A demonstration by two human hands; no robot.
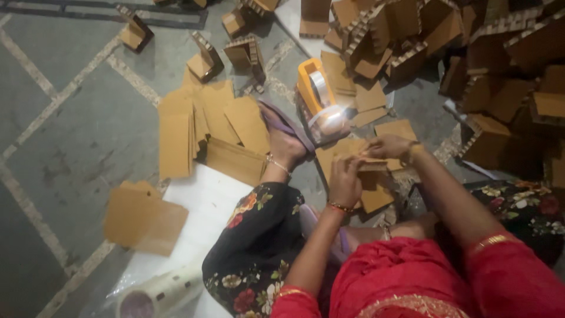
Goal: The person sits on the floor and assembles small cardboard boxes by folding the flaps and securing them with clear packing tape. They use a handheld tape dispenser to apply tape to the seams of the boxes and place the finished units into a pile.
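With both hands closed on cardboard piece (359,154) above lap: left hand (345,179) grips near edge, right hand (388,146) pinches far edge. Folding step; tape dispenser (318,97) just beyond.

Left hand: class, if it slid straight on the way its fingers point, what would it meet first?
The left hand points up the picture, away from the person. Past the cardboard piece it holds, the first thing looks to be the orange tape dispenser, though depth is hard to judge.
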